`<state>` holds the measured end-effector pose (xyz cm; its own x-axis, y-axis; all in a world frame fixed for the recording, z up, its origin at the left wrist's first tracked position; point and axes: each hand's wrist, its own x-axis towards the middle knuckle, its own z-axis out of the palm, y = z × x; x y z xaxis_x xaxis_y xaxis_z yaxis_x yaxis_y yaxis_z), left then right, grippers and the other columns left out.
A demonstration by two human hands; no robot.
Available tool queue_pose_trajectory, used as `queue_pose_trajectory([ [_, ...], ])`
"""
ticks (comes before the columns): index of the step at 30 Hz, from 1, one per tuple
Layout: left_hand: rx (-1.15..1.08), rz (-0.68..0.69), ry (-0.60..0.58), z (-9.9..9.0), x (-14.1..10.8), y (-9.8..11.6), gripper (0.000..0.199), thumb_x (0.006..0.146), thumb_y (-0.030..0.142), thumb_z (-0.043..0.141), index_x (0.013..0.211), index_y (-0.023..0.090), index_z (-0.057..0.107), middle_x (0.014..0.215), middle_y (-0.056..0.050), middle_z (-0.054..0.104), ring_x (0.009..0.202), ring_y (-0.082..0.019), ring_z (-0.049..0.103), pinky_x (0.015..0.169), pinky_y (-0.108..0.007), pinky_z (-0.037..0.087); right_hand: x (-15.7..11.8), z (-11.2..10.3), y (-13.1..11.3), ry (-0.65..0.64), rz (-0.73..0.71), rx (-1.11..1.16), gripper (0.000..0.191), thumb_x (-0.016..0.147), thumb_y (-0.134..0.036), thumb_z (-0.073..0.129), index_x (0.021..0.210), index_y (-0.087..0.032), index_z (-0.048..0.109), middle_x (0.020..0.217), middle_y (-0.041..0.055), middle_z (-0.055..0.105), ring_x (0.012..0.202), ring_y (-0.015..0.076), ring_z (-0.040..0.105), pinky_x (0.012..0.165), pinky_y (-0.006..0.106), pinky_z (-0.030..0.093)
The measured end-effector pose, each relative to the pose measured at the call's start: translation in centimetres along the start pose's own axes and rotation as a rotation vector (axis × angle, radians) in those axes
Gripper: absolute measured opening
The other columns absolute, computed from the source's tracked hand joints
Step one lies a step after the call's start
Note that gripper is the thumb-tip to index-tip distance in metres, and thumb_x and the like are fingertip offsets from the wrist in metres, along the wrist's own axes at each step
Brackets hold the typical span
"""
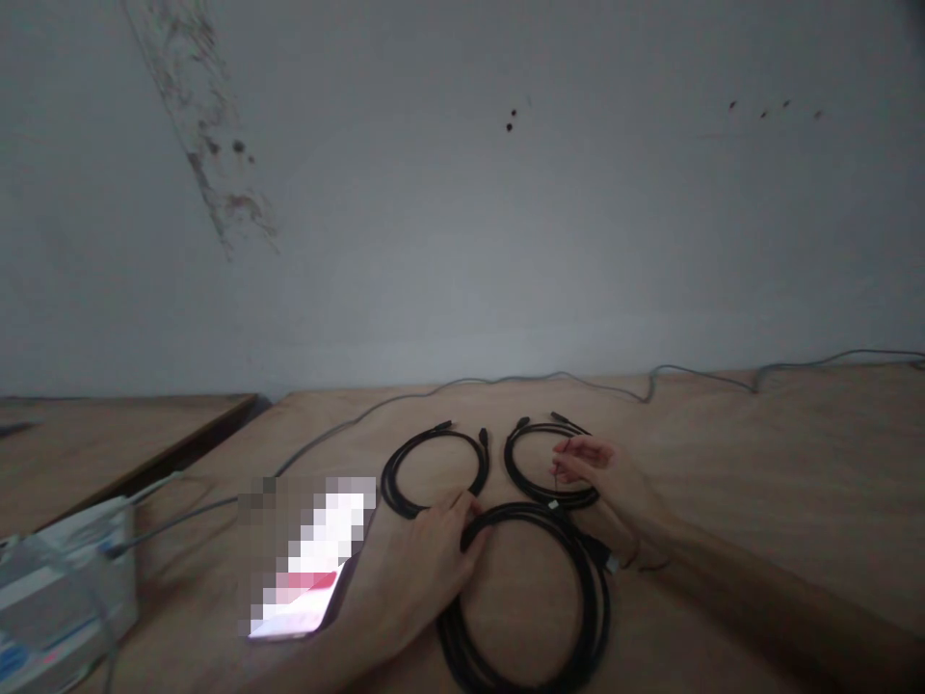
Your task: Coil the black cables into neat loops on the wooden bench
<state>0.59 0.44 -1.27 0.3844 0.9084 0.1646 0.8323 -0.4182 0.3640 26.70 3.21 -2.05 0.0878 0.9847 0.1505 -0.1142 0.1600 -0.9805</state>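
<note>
A coil of black cable lies nearest me, with a dark connector at its upper right. My left hand is closed on the upper left part of this coil, thumb and fingers around the strands. Above the coil's top, my right hand is closed in a pinch. From its fingertips a thin dark tie runs down toward the coil, near a small white piece. Behind lie two more coils, a left black cable and a right black cable, partly behind my right hand.
A lit phone, its screen blurred out, lies left of my left hand. Farther left stands a white power strip with plugged cords. A grey cord runs along the back of the wooden table, beneath a marked wall.
</note>
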Motion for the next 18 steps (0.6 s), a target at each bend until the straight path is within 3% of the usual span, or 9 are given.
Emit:
queue_pose_trajectory([
  [6,-0.023,0.020,0.026,0.8,-0.1,-0.5,0.012,0.095,0.028,0.054,0.096,0.021,0.064,0.102,-0.006,0.067,0.094,-0.023,0.064,0.084,-0.033,0.047,0.5,1.4,2.5,0.060,-0.022,0.049,0.045,0.065,-0.051,0.088,0.091,-0.016,0.075,0.092,0.0096,0.077,0.087,0.0254,0.074,0.080,0.036,0.059],
  [12,-0.037,0.028,0.022,1.0,-0.1,-0.9,0.014,0.096,0.029,0.053,0.097,0.022,0.065,0.098,-0.004,0.069,0.092,-0.023,0.064,0.082,-0.033,0.047,-0.1,1.6,2.5,0.032,-0.006,0.011,0.043,0.066,-0.051,0.087,0.088,-0.016,0.075,0.091,0.0108,0.079,0.089,0.0275,0.075,0.084,0.038,0.059],
  [18,-0.008,0.026,0.030,0.9,-0.1,-0.9,0.015,0.096,0.030,0.055,0.096,0.022,0.067,0.099,-0.004,0.070,0.093,-0.023,0.065,0.082,-0.033,0.047,-0.4,1.9,2.7,0.004,0.002,-0.061,0.040,0.065,-0.050,0.086,0.085,-0.017,0.077,0.088,0.0100,0.079,0.084,0.0273,0.074,0.075,0.037,0.060],
])
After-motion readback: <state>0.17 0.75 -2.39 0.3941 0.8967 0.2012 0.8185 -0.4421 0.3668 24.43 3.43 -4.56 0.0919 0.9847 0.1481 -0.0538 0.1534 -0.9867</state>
